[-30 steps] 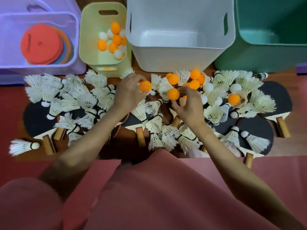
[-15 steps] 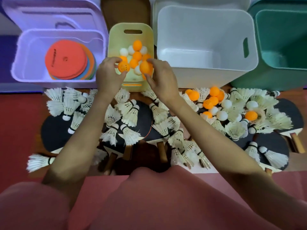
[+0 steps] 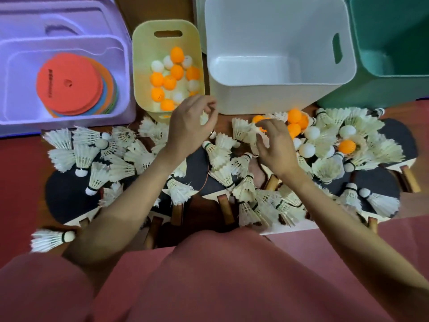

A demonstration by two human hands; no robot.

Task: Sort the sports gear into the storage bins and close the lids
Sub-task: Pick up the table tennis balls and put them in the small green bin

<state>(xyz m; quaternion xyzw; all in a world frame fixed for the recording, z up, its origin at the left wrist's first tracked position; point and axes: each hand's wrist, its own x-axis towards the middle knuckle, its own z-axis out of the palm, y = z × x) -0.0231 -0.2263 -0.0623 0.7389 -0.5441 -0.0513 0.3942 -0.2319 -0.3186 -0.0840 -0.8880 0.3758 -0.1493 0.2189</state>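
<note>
Below yellow bin, hands now ball-free.

1 head-worn view, steeply downward and forward, near floor gear.

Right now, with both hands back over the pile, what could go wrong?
Loose orange balls sit among the shuttlecocks near the right hand; a careless grab could send them rolling. The yellow bin is narrow, so tossed balls could miss it. Feathers may bend under the left hand.

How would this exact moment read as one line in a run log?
left hand: empty, loosely curled | right hand: open above shuttlecocks | yellow bin: holds balls | white bin: empty
</note>
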